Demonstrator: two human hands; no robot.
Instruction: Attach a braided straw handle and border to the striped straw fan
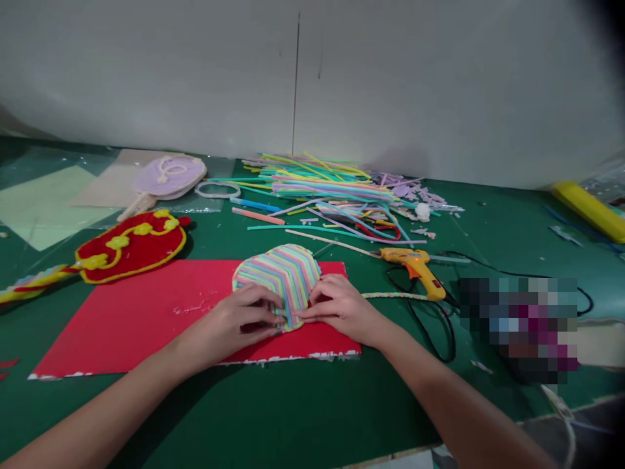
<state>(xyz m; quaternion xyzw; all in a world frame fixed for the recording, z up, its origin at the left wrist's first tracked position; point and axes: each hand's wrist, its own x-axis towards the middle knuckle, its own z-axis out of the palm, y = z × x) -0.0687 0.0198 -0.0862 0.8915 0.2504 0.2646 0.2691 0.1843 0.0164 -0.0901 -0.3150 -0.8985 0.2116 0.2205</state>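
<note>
The striped panel (279, 277) narrows between left fingers (260, 295) and right fingers (324, 309) (both pinching its edges).

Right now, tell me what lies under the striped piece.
A red sheet shows beneath the striped piece, whose far edge extends past it over the green table. What's directly covered cannot be seen.

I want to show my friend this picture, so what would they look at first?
Probably the rainbow-striped piece in the middle, with the left hand and right hand on it, over a bright red sheet. Next might come the red fan with yellow flowers, at the left, and the pile of colorful sticks at the back, near the wall.
</note>
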